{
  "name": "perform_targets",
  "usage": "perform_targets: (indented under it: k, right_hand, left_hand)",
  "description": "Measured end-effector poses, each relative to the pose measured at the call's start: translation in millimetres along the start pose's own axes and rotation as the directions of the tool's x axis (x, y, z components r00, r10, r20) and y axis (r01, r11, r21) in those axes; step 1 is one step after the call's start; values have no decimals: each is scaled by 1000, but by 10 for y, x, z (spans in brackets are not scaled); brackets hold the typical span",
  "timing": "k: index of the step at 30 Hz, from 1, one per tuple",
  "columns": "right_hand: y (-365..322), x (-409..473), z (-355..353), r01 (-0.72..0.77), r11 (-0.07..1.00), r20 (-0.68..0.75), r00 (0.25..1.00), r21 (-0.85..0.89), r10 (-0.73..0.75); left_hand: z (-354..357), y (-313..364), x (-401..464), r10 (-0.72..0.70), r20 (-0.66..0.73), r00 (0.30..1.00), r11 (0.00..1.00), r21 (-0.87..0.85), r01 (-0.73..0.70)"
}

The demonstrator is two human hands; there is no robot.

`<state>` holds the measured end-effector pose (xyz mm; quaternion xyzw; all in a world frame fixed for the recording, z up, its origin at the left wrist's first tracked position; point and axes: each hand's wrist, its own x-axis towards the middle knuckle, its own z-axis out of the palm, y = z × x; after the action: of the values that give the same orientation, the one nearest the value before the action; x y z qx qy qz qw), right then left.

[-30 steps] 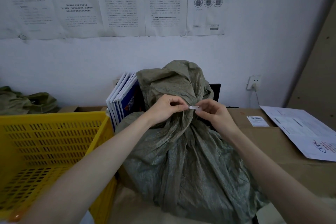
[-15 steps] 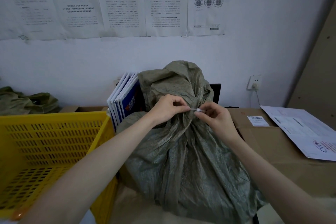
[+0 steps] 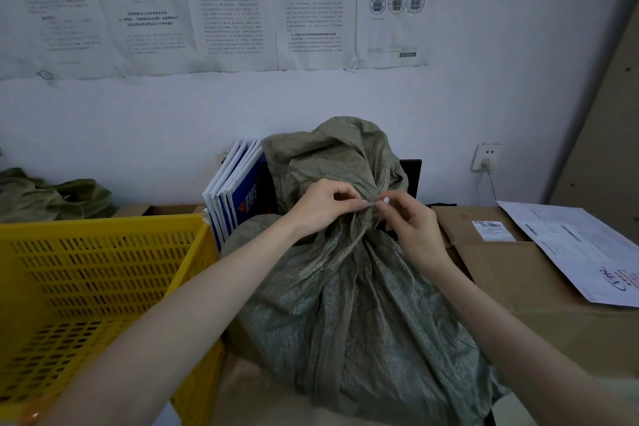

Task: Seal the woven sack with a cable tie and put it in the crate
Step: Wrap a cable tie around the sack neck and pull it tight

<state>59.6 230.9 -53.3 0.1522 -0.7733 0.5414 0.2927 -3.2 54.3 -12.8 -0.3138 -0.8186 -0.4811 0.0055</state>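
White cable tie now shows more tail between both pinching hands at the woven sack neck, so cinching proceeds.

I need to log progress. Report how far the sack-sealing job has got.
Done: the neck of the grey-green woven sack is gathered into a tight bunch. In hand: the left hand and right hand pinch the thin white plastic cable tie at the neck; whether it is locked cannot be told. Left: the sack stands beside the yellow perforated plastic crate, not yet in it.
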Motion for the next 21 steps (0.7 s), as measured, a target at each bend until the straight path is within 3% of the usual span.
perform_targets:
  k: [2, 4, 5, 6, 7, 8, 9, 11, 15, 18, 21]
  right_hand:
    - [14, 7, 0, 1, 1000, -31, 1000, -9, -2]
    - [25, 10, -9, -6, 1000, -60, 998, -17, 5]
    - [30, 4, -16, -18, 1000, -74, 997, -16, 17]
    - [33, -4, -28, -30, 1000, -84, 996, -8, 29]
    - [38, -21, -37, -39, 999, -87, 995, 3, 39]
    - [40, -40, -45, -43, 999, -82, 996, 14, 44]
    - [44, -59, -49, -45, 999, -73, 996, 21, 46]
    - [51, -92, -44, -51, 998, -54, 997, 27, 53]
    - [51, -125, -31, -56, 998, -29, 998, 8, 57]
    - [57, -179, -56, -75, 997, -12, 997, 5, 75]
    - [91, -243, -85, -95, 995, 18, 995, 3, 95]
  left_hand:
    - [15, 6, 0, -13, -5, 1000, 1000, 4, 13]
    - [22, 28, 1, -27, -107, 994, 1000, 13, 29]
    - [-10, 38, 10, 5, -186, 983, 995, 99, 14]
    - [-75, 43, 46, 116, -243, 963, 954, 296, -40]
    - [-162, 42, 102, 264, -201, 943, 825, 553, -113]
    - [-261, 62, 174, 364, -41, 931, 618, 758, -208]
    - [-359, 116, 262, 360, 164, 918, 398, 863, -310]
    - [-464, 255, 471, 217, 472, 854, 88, 862, -499]
    - [-225, 337, 867, -112, 737, 666, -265, 624, -735]
    - [31, 218, 951, -223, 784, 579, -358, 487, -797]
    - [134, 97, 918, -167, 832, 529, -394, 435, -810]
